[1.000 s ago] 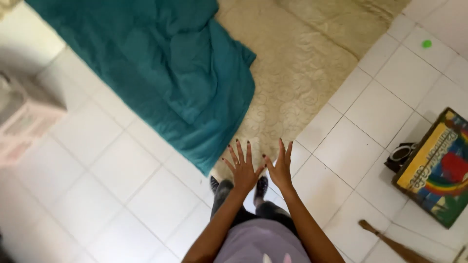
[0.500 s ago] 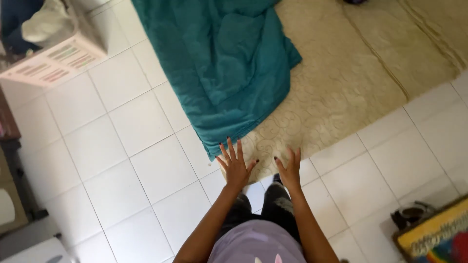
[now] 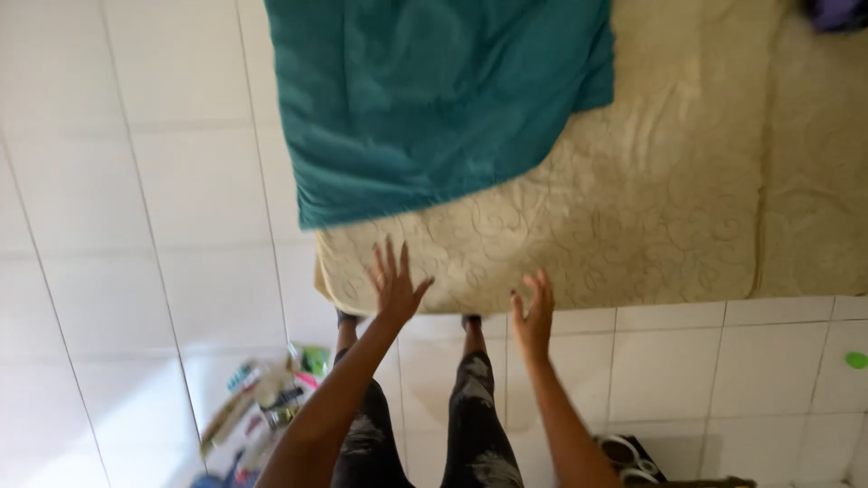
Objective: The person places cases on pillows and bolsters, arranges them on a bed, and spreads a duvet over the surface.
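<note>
One beige mattress (image 3: 633,226), white tiles (image 3: 136,226)

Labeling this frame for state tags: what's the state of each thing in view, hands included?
left hand: open, fingers spread, holding nothing, over the mattress edge
right hand: open, holding nothing, at the mattress edge
teal blanket: rumpled, lying on the mattress, one side hanging over its edge
beige mattress: flat on the tiled floor, partly covered
small clutter: scattered on the floor tiles

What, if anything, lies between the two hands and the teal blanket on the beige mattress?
Nothing visible. The left hand and right hand, both open, hang over the beige mattress; only bare mattress separates them from the teal blanket.
</note>
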